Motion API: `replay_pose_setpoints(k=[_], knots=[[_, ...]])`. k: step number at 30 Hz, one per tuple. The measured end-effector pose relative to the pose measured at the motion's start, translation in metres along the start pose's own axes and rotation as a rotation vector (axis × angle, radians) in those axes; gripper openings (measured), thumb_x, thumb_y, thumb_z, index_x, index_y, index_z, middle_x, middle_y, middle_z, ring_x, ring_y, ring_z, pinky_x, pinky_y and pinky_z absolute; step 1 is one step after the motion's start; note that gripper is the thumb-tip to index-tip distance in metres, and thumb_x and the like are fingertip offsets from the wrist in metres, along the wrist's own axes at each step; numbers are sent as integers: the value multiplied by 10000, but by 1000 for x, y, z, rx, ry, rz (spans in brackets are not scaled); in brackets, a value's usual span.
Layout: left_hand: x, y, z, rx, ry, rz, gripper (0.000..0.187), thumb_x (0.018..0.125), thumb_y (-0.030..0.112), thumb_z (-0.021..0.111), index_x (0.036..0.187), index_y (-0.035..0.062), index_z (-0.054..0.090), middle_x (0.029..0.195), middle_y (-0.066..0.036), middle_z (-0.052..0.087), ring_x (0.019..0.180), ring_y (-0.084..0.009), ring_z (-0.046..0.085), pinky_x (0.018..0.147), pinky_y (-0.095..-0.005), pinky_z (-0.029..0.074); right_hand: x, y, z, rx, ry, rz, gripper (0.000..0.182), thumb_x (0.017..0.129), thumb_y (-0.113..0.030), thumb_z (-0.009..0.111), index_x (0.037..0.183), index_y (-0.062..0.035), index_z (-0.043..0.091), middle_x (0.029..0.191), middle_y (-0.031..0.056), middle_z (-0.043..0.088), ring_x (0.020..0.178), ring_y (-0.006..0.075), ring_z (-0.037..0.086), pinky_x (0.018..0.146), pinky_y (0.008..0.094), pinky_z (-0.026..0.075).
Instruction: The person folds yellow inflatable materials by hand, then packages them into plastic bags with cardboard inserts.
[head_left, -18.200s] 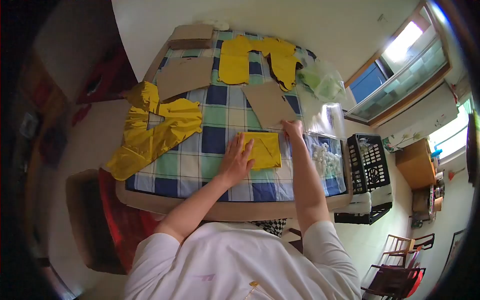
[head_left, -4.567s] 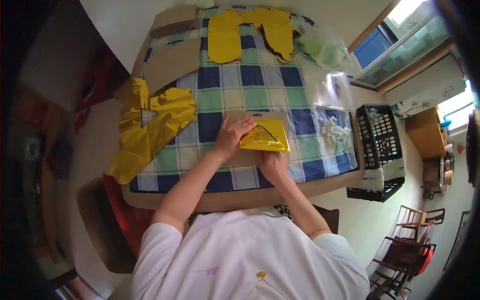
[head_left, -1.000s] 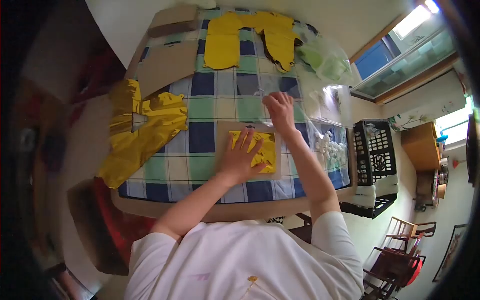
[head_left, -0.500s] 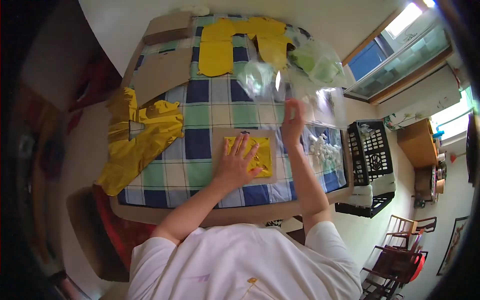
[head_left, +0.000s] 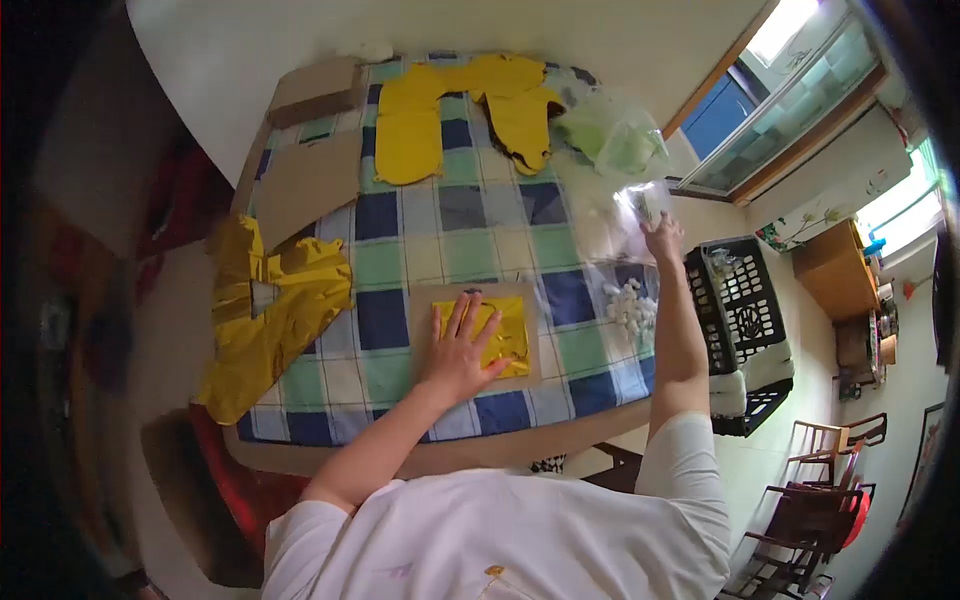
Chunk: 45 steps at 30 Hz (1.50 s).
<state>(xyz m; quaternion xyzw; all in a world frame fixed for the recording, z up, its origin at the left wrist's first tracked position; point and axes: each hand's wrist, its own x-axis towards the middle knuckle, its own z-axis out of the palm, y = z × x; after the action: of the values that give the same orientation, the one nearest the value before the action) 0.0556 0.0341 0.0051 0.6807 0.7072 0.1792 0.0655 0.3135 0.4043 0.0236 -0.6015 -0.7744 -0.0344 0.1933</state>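
Observation:
My left hand (head_left: 462,350) lies flat with spread fingers on a folded shiny yellow foil piece (head_left: 512,338), which rests on a brown cardboard card (head_left: 533,310) near the table's front edge. Out at the table's right side, my right hand (head_left: 663,240) has its fingers bent against a clear plastic bag (head_left: 640,203); the fingertips are partly lost in glare. Just below that wrist sits a cluster of small white pieces (head_left: 630,308) in clear plastic, too small to name.
A checked cloth (head_left: 430,250) covers the table. Yellow foil balloons (head_left: 408,135) lie at the back, crumpled gold foil (head_left: 290,285) at the left, beside cardboard (head_left: 305,185). Green items in plastic (head_left: 615,140) sit back right. A black crate (head_left: 745,300) stands right of the table.
My right hand has swung right and outward from beside the card to the table's right side. The clear plastic over the middle has gone from there. My left hand stays on the foil.

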Motion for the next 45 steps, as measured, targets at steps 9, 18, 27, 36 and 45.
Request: replay_pose_setpoints(k=[9, 18, 27, 36, 45], knots=[[-1, -1, 5, -6, 39, 12, 729, 800, 544, 597, 1407, 206, 379, 1521, -160, 188, 1421, -307, 140, 1100, -597, 96, 17, 51, 20, 523, -193, 170, 394, 769, -349, 734, 964, -23, 631, 743, 147, 652, 715, 270, 639, 687, 408, 506], [0, 0, 2, -39, 34, 13, 741, 784, 501, 638, 1413, 222, 363, 1521, -153, 188, 1421, -310, 139, 1095, -610, 97, 26, 46, 36, 254, -290, 191, 363, 730, -345, 722, 847, -5, 673, 777, 171, 665, 744, 238, 643, 686, 373, 510], [-1, 1, 0, -21, 4, -5, 720, 800, 499, 619, 1409, 205, 373, 1522, -151, 187, 1419, -308, 147, 1096, -601, 119, -32, 21, -39, 164, 77, 144, 239, 846, -260, 604, 919, -35, 640, 853, 178, 662, 843, 363, 637, 730, 412, 498], [-1, -1, 3, 12, 67, 17, 731, 808, 551, 585, 1414, 204, 370, 1517, -150, 212, 1415, -305, 172, 1093, -600, 138, -209, -142, -43, 413, -324, -147, 309, 861, -350, 615, 841, -42, 602, 859, 152, 623, 816, 362, 601, 699, 454, 473], [-2, -2, 2, -11, 98, 24, 733, 830, 566, 550, 1427, 189, 351, 1509, -157, 234, 1411, -313, 181, 1098, -598, 130, -227, -167, -51, 983, -635, 249, 213, 822, -124, 663, 982, 0, 596, 892, 107, 667, 810, 159, 617, 718, 308, 484]])
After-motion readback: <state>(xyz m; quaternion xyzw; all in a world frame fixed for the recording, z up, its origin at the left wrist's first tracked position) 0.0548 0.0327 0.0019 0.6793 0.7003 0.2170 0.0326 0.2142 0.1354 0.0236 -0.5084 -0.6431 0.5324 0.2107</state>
